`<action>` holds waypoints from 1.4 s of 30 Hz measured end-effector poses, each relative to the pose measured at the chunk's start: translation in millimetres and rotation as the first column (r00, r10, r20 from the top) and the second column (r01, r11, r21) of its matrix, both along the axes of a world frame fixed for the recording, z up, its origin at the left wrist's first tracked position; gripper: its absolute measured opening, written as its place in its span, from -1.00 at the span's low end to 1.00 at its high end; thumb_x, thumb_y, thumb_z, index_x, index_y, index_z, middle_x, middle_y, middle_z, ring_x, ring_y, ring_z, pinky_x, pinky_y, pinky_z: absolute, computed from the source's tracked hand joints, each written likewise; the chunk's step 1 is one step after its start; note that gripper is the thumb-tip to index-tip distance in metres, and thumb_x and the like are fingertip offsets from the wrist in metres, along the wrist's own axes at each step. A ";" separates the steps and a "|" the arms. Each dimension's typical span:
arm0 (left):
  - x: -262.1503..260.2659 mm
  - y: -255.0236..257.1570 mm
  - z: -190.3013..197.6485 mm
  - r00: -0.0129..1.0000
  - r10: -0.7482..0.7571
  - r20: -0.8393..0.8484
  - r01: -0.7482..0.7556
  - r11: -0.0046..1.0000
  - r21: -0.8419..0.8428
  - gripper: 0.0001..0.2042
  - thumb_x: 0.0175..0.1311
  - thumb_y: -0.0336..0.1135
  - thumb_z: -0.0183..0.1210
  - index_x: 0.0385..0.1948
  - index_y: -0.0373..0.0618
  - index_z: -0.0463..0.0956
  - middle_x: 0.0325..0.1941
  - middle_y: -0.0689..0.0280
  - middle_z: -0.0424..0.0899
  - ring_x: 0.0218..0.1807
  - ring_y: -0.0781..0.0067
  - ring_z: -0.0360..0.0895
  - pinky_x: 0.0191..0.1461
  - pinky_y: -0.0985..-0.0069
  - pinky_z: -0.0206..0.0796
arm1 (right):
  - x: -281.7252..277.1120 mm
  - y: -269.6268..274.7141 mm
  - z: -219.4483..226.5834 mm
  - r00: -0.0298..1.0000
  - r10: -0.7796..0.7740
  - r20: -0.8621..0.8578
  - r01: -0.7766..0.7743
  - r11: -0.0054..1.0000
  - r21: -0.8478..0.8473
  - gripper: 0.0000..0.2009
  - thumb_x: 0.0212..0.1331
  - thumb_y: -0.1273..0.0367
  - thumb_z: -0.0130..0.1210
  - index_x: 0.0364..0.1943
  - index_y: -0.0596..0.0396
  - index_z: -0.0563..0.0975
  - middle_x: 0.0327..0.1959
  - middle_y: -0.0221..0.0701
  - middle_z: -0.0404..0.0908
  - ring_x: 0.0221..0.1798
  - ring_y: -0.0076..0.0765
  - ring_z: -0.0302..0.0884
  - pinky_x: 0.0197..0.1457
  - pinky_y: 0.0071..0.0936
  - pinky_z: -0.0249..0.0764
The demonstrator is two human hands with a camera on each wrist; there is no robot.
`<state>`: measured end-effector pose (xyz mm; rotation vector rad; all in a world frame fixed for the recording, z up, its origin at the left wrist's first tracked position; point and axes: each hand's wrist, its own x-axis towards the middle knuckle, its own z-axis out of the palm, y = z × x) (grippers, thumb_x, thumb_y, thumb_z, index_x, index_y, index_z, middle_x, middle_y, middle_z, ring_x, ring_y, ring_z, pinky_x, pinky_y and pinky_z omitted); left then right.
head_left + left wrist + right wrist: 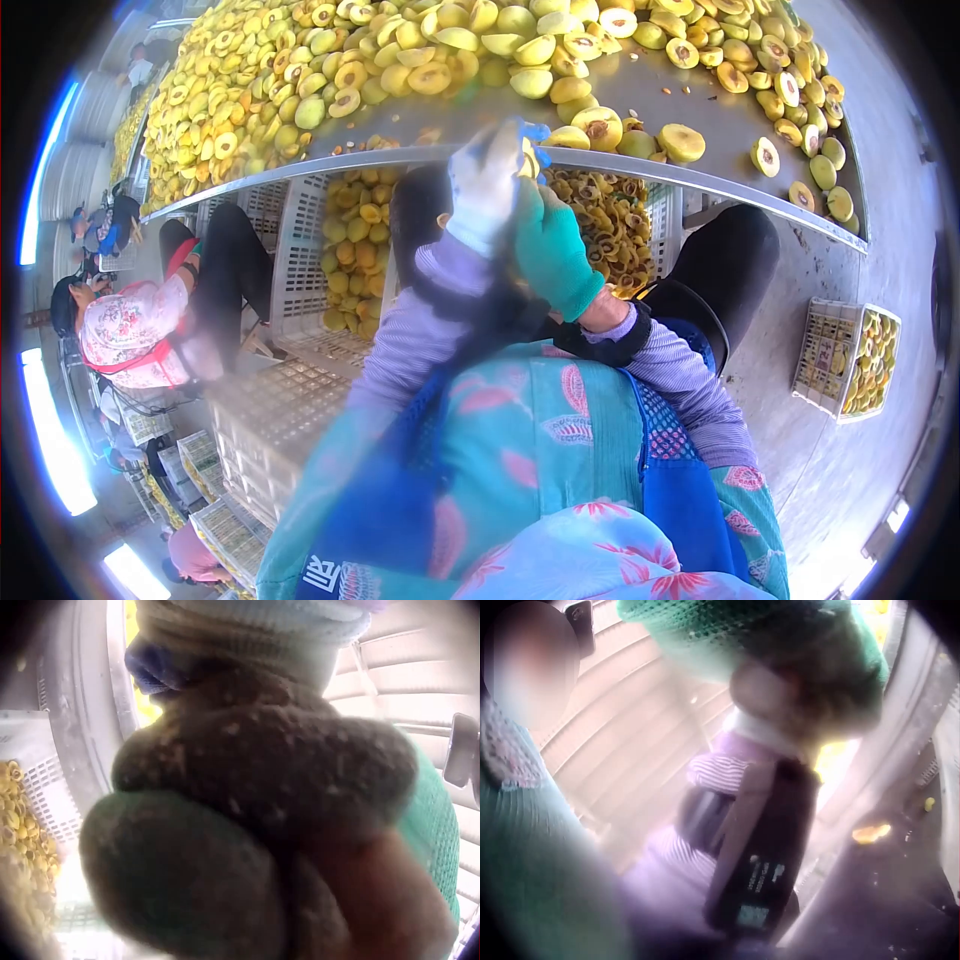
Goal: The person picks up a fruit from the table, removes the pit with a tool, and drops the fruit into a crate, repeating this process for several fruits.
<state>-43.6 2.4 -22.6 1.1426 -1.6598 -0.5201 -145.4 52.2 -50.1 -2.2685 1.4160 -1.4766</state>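
In the head view my left hand [482,185], in a white glove with blue fingertips, is up at the metal table's near edge. It grips a yellow stone-fruit half [530,160], of which only a sliver shows. Right against it is my right hand [555,250] in a green glove. The left wrist view shows the right glove's dark, soiled fingers [262,765] curled in front of the white glove; I cannot tell what they hold. Halved yellow fruit [430,75] is heaped across the table [660,100], with some loose halves near the hands.
Below the table edge stand a crate of fruit [355,245] and a container of brownish cut pieces [605,215]. A filled crate [845,360] sits on the floor at right. Another person [135,330] sits at left, beside an upturned-looking pale crate [275,420].
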 end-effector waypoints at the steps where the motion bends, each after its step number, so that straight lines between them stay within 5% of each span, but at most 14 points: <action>1: 1.3 -2.9 -0.7 1.000 -0.016 0.007 0.016 0.999 0.039 -0.68 0.29 -0.23 0.02 -0.10 -0.32 0.47 -0.44 0.27 0.60 -0.47 0.48 0.52 -0.32 0.58 0.40 | -2.4 -2.2 6.5 0.978 0.083 0.191 -0.138 0.945 0.298 -0.75 0.28 0.45 -0.07 0.02 0.16 0.41 -0.30 -0.27 0.53 -0.26 -0.22 0.48 -0.21 -0.37 0.43; 3: -1.3 -6.0 0.5 0.990 -0.072 -0.120 0.077 0.996 0.034 -0.77 0.25 -0.30 0.04 -0.22 -0.29 0.52 -0.48 0.25 0.59 -0.51 0.48 0.50 -0.40 0.55 0.37 | -8.1 -6.1 21.0 0.820 0.044 0.570 -0.498 0.546 0.674 -0.75 0.30 0.43 -0.07 0.03 0.14 0.40 -0.35 -0.34 0.52 -0.30 -0.30 0.49 -0.24 -0.41 0.43; 5: -4.1 -5.9 4.3 0.962 -0.107 -0.250 0.134 0.987 0.092 -0.78 0.24 -0.31 0.03 -0.30 -0.29 0.56 -0.52 0.26 0.57 -0.54 0.51 0.47 -0.44 0.54 0.34 | 6.2 -5.6 -23.8 0.944 0.075 0.320 -0.198 0.906 0.373 -0.79 0.34 0.29 -0.08 -0.07 0.07 0.43 -0.49 -0.45 0.45 -0.45 -0.41 0.44 -0.37 -0.45 0.41; 7: -4.3 -4.8 12.2 0.920 -0.104 -0.378 0.192 0.960 0.203 -0.70 0.29 -0.24 -0.01 -0.34 -0.34 0.57 -0.56 0.27 0.55 -0.54 0.56 0.43 -0.44 0.56 0.31 | 8.0 -4.2 -7.5 0.862 0.052 0.504 -0.305 0.847 0.436 -0.77 0.37 0.18 -0.11 -0.16 0.00 0.45 -0.60 -0.53 0.38 -0.58 -0.49 0.36 -0.49 -0.50 0.36; 9: -4.6 -4.0 21.2 0.908 -0.095 -0.408 0.217 0.940 0.263 -0.67 0.30 -0.21 -0.02 -0.35 -0.36 0.57 -0.56 0.27 0.56 -0.53 0.56 0.44 -0.42 0.57 0.31 | -7.6 -1.1 33.5 0.438 -0.291 0.850 -0.818 0.262 0.511 -0.73 0.38 0.08 -0.15 -0.25 -0.09 0.46 -0.68 -0.59 0.31 -0.70 -0.55 0.26 -0.61 -0.55 0.29; 12: -2.7 -9.1 19.0 0.892 -0.149 -0.427 0.279 0.924 0.262 -0.66 0.30 -0.21 -0.03 -0.35 -0.36 0.58 -0.53 0.25 0.58 -0.50 0.53 0.46 -0.37 0.57 0.33 | -9.3 1.5 43.2 0.375 -0.336 0.864 -0.855 0.235 0.462 -0.74 0.38 0.05 -0.18 -0.28 -0.18 0.44 -0.68 -0.64 0.25 -0.73 -0.62 0.18 -0.67 -0.60 0.18; 15: 0.3 -14.3 16.7 0.882 -0.266 -0.388 0.355 0.917 0.180 -0.68 0.32 -0.22 -0.03 -0.36 -0.35 0.58 -0.51 0.23 0.59 -0.46 0.50 0.50 -0.33 0.56 0.36 | -16.2 -9.5 46.0 -0.082 -0.571 0.817 -0.993 -0.027 -0.119 -0.64 0.30 -0.06 -0.12 -0.42 -0.14 0.37 -0.71 -0.66 0.19 -0.74 -0.62 0.13 -0.71 -0.58 0.11; 19: 9.1 -22.5 12.7 0.887 -0.440 -0.141 0.432 0.898 -0.085 -0.67 0.39 -0.23 -0.06 -0.31 -0.36 0.55 -0.43 0.19 0.62 -0.40 0.46 0.55 -0.26 0.54 0.40 | -21.7 -12.4 54.4 -0.100 -0.650 0.753 -0.979 -0.071 -0.191 -0.63 0.30 -0.10 -0.17 -0.46 -0.18 0.35 -0.72 -0.69 0.10 -0.73 -0.64 0.03 -0.67 -0.62 0.00; 22: 7.6 -6.9 10.0 0.740 -0.190 -0.645 0.461 0.841 0.282 -0.65 0.41 -0.17 -0.06 -0.23 -0.37 0.49 -0.36 0.17 0.62 -0.35 0.43 0.56 -0.23 0.52 0.41 | -24.8 -11.2 61.9 0.029 -0.592 0.805 -0.989 -0.133 -0.062 -0.63 0.31 -0.10 -0.18 -0.45 -0.19 0.35 -0.71 -0.70 0.11 -0.72 -0.65 0.02 -0.64 -0.62 0.01; 24: 15.7 -4.2 11.0 0.785 -0.410 -0.464 0.529 0.834 0.158 -0.64 0.40 -0.15 -0.05 -0.19 -0.38 0.46 -0.30 0.13 0.61 -0.31 0.39 0.56 -0.20 0.48 0.41 | -27.9 -7.9 60.9 0.198 -0.488 0.850 -0.974 -0.195 0.115 -0.61 0.30 -0.11 -0.20 -0.44 -0.18 0.36 -0.70 -0.70 0.12 -0.71 -0.65 0.02 -0.62 -0.61 0.02; 31: 8.7 25.3 34.2 0.676 0.130 -0.725 0.203 0.913 0.353 -0.60 0.37 -0.11 -0.03 -0.27 -0.42 0.49 -0.27 0.01 0.60 -0.33 0.28 0.55 -0.20 0.42 0.40 | -14.4 -12.5 40.5 -0.164 -0.644 0.747 -0.839 -0.308 -0.449 -0.61 0.30 -0.14 -0.21 -0.36 -0.18 0.38 -0.69 -0.70 0.12 -0.72 -0.67 0.04 -0.65 -0.62 0.00; 33: 22.5 26.8 36.3 0.792 -0.096 -0.602 0.243 0.955 0.168 -0.60 0.34 -0.11 0.01 -0.27 -0.41 0.49 -0.28 0.03 0.60 -0.32 0.27 0.54 -0.20 0.40 0.40 | -10.1 -12.6 44.7 -0.102 -0.584 0.805 -0.839 -0.384 -0.385 -0.63 0.32 -0.12 -0.22 -0.32 -0.20 0.39 -0.69 -0.70 0.11 -0.72 -0.67 0.03 -0.65 -0.62 -0.01; 39: 21.0 12.7 45.9 0.622 0.147 -0.769 0.355 0.823 0.444 -0.63 0.33 -0.10 0.02 -0.28 -0.36 0.49 -0.33 0.07 0.59 -0.34 0.27 0.51 -0.26 0.39 0.38 | -2.7 -16.9 48.3 -0.238 -0.739 0.630 -0.793 -0.228 -0.565 -0.62 0.36 -0.08 -0.29 -0.30 -0.18 0.40 -0.70 -0.68 0.20 -0.78 -0.67 0.07 -0.70 -0.65 0.06; 42: 23.4 10.1 37.5 0.663 0.057 -0.746 0.374 0.838 0.396 -0.62 0.34 -0.09 0.02 -0.28 -0.35 0.49 -0.33 0.07 0.59 -0.33 0.25 0.51 -0.23 0.38 0.39 | -3.9 -19.6 46.4 -0.246 -0.728 0.640 -0.807 -0.212 -0.552 -0.60 0.38 -0.07 -0.31 -0.28 -0.11 0.41 -0.70 -0.67 0.26 -0.81 -0.68 0.10 -0.72 -0.67 0.12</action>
